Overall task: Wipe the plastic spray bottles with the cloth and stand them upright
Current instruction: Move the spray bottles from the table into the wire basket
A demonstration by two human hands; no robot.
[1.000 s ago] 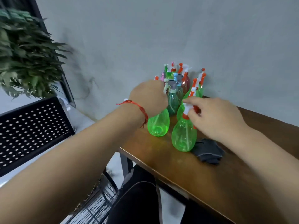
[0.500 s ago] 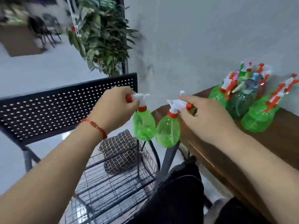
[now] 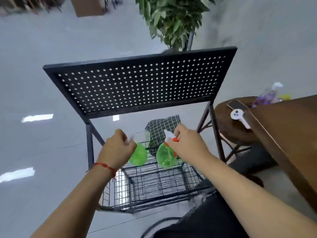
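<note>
1. Left grip (image 3: pixel 118 148): fingers are curled round the spray head of the left green bottle (image 3: pixel 139 155). The head is motion-blurred and largely covered by the fingers. A red string bracelet (image 3: pixel 104 166) sits on the wrist.

2. Right grip (image 3: pixel 187 143): fingers are clamped on the white and orange spray head of the right green bottle (image 3: pixel 164 158). The orange collar shows just below the fingers.

3. Bottle position: both bottles hang by their heads, bodies downward, side by side and slightly apart. Neither rests on a surface. Both are held above the black wire basket (image 3: pixel 171 191), which stands on the floor below the perforated black metal panel (image 3: pixel 140 83).

4. Basket contents: a checked cloth (image 3: pixel 163 126) lies at the far side, behind the two bottles.

5. Surroundings:
- The brown wooden desk (image 3: pixel 288 138) runs along the right edge of the view, well apart from both bottles.
- A round brown stool (image 3: pixel 228 131) stands just beside the desk corner. It carries a phone (image 3: pixel 235 103) and a white controller (image 3: pixel 237 116).
- A blurred purple bottle (image 3: pixel 267 96) shows beyond the desk edge; its position cannot be resolved.
- A leafy plant (image 3: pixel 171 19) stands behind the panel.
</note>
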